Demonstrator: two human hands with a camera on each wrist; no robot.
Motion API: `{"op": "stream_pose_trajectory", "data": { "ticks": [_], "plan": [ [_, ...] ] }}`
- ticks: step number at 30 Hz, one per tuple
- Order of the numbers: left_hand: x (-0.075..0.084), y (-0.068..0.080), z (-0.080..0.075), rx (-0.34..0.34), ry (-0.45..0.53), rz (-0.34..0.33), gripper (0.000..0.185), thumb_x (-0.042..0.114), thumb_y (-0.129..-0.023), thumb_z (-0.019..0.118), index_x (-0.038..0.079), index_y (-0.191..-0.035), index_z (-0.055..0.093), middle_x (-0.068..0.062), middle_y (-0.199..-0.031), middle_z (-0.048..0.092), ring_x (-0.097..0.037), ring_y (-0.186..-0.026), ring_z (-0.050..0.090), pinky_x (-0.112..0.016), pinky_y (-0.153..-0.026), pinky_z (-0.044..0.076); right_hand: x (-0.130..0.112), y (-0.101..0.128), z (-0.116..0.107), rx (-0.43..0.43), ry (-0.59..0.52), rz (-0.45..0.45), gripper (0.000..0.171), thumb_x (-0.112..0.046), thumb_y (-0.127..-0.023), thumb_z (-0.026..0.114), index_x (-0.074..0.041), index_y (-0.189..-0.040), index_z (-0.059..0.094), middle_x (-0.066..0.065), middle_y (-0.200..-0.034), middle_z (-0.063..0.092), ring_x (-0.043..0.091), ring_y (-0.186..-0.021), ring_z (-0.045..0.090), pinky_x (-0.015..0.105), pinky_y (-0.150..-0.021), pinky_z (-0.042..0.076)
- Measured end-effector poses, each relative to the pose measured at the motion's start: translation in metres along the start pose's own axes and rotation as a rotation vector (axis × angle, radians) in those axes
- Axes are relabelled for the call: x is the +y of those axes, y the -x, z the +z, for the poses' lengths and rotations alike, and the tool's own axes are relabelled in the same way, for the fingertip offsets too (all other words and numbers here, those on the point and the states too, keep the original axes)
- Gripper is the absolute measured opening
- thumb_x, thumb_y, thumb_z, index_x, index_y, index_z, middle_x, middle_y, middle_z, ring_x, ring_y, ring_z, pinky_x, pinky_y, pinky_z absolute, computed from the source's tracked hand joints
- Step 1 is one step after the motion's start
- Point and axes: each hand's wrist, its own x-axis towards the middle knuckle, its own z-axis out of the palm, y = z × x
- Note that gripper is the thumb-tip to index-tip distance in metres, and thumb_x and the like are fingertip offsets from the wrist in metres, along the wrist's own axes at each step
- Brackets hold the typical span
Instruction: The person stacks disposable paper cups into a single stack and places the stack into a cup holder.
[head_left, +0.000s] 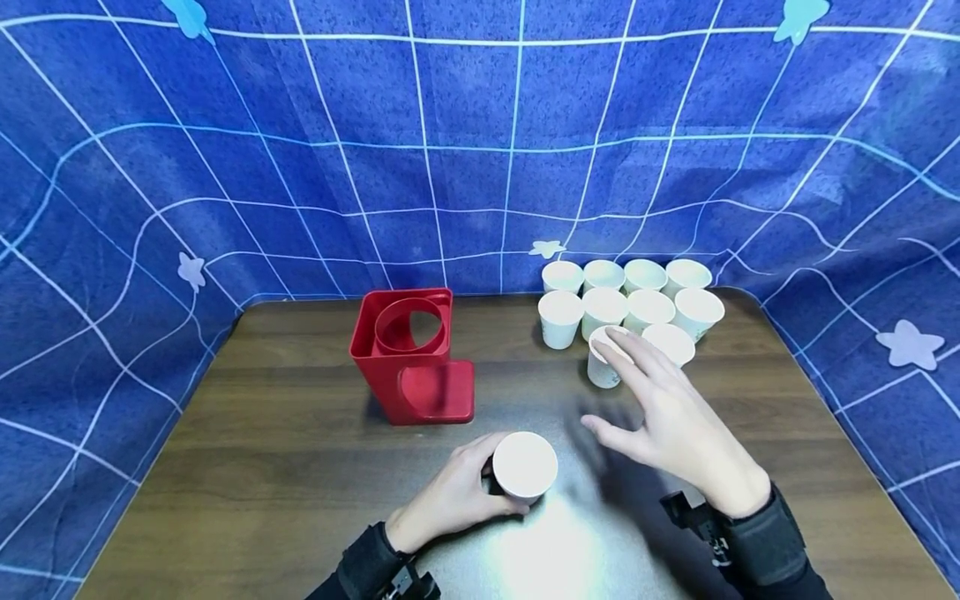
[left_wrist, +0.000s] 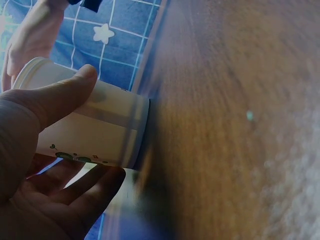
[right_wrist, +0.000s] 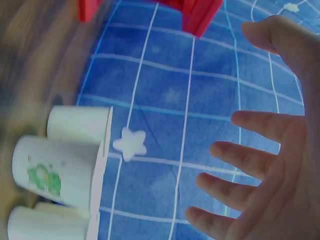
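Note:
Near the front middle of the table, my left hand (head_left: 459, 493) holds a white paper cup (head_left: 525, 465) by its side. The left wrist view shows the thumb on one side of this cup (left_wrist: 112, 131) and fingers on the other, with a small green print on its wall. My right hand (head_left: 678, 421) hovers by the group of cups with fingers spread and nothing in its grasp. Closest to its fingertips stands a white paper cup (head_left: 603, 372) in the front row. In the right wrist view, printed cups (right_wrist: 57, 170) stand apart from the hand (right_wrist: 272, 165).
Several more white paper cups (head_left: 561, 312) stand in rows at the back right. A red plastic stand (head_left: 393, 379) with a round ring on top and a flat foot is at the back left. Blue patterned cloth (head_left: 480, 183) hangs behind the wooden table (head_left: 285, 450).

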Motion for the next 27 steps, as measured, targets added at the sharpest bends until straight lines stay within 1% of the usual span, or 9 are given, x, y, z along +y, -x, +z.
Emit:
{"op": "stream_pose_trajectory", "data": {
  "ticks": [2, 6, 10, 13, 16, 19, 23, 25, 27],
  "plan": [
    [-0.001, 0.0, 0.0, 0.004, -0.006, 0.001, 0.081, 0.024, -0.068, 0.098, 0.021, -0.139, 0.06, 0.007, -0.131, 0.067, -0.011, -0.121, 0.063, -0.034, -0.106, 0.053, 0.006, 0.0, -0.001, 0.024, 0.03, 0.014, 0.089, -0.049, -0.081, 0.081, -0.007, -0.152, 0.049, 0.019, -0.154, 0.048, 0.042, -0.142, 0.044, 0.052, -0.122, 0.032],
    [-0.001, 0.0, 0.0, 0.002, -0.009, -0.006, 0.081, 0.024, -0.068, 0.098, 0.02, -0.139, 0.06, 0.006, -0.131, 0.067, -0.012, -0.122, 0.063, -0.035, -0.107, 0.053, 0.017, 0.0, -0.006, 0.048, 0.064, 0.062, 0.09, -0.046, -0.078, 0.083, -0.008, -0.152, 0.049, 0.02, -0.153, 0.048, 0.044, -0.141, 0.044, 0.057, -0.121, 0.031],
    [0.0, 0.0, 0.0, -0.005, 0.001, -0.015, 0.081, 0.024, -0.068, 0.098, 0.02, -0.139, 0.06, 0.006, -0.131, 0.067, -0.011, -0.121, 0.063, -0.035, -0.107, 0.053, 0.03, 0.002, -0.012, 0.074, 0.072, 0.131, 0.091, -0.04, -0.076, 0.086, -0.01, -0.153, 0.048, 0.025, -0.153, 0.048, 0.047, -0.139, 0.045, 0.066, -0.112, 0.037],
    [0.0, 0.0, 0.0, -0.007, 0.007, -0.023, 0.081, 0.023, -0.069, 0.098, 0.02, -0.14, 0.06, 0.006, -0.132, 0.067, -0.011, -0.122, 0.063, -0.035, -0.107, 0.052, 0.042, 0.005, -0.016, 0.113, 0.066, 0.184, 0.093, -0.036, -0.074, 0.088, -0.006, -0.152, 0.047, 0.029, -0.152, 0.047, 0.052, -0.136, 0.046, 0.067, -0.111, 0.038],
    [0.0, 0.0, 0.0, -0.008, 0.006, -0.024, 0.081, 0.023, -0.069, 0.098, 0.02, -0.14, 0.06, 0.006, -0.132, 0.067, -0.011, -0.122, 0.063, -0.036, -0.107, 0.052, 0.056, 0.008, -0.018, 0.153, 0.054, 0.218, 0.096, -0.032, -0.072, 0.09, -0.001, -0.151, 0.046, 0.031, -0.149, 0.048, 0.053, -0.134, 0.047, 0.065, -0.113, 0.037],
    [0.0, 0.0, 0.0, -0.008, 0.004, -0.022, 0.08, 0.024, -0.069, 0.098, 0.02, -0.139, 0.06, 0.006, -0.132, 0.067, -0.011, -0.122, 0.063, -0.035, -0.107, 0.052, 0.068, 0.011, -0.02, 0.167, 0.026, 0.267, 0.095, -0.029, -0.074, 0.089, -0.002, -0.153, 0.043, 0.03, -0.149, 0.048, 0.051, -0.136, 0.045, 0.062, -0.116, 0.035],
    [-0.001, 0.0, 0.0, -0.009, 0.006, -0.019, 0.08, 0.024, -0.069, 0.098, 0.019, -0.139, 0.06, 0.006, -0.132, 0.067, -0.011, -0.122, 0.063, -0.035, -0.107, 0.052, 0.082, 0.016, -0.021, 0.169, -0.028, 0.376, 0.094, -0.03, -0.081, 0.086, -0.004, -0.157, 0.037, 0.029, -0.153, 0.044, 0.049, -0.142, 0.04, 0.061, -0.121, 0.03],
    [0.0, 0.0, 0.0, -0.01, 0.006, -0.019, 0.08, 0.024, -0.069, 0.098, 0.019, -0.14, 0.06, 0.005, -0.132, 0.067, -0.012, -0.122, 0.063, -0.035, -0.108, 0.052, 0.088, 0.019, -0.02, 0.177, -0.046, 0.428, 0.094, -0.031, -0.084, 0.083, -0.003, -0.159, 0.034, 0.03, -0.154, 0.042, 0.049, -0.142, 0.038, 0.062, -0.12, 0.029],
    [-0.001, -0.001, 0.0, -0.011, 0.008, -0.023, 0.08, 0.024, -0.069, 0.098, 0.018, -0.14, 0.06, 0.005, -0.133, 0.067, -0.012, -0.122, 0.063, -0.036, -0.108, 0.052, 0.094, 0.021, -0.017, 0.188, -0.055, 0.463, 0.092, -0.03, -0.085, 0.082, -0.002, -0.158, 0.034, 0.032, -0.153, 0.043, 0.05, -0.141, 0.039, 0.065, -0.118, 0.03]
  ]
}}
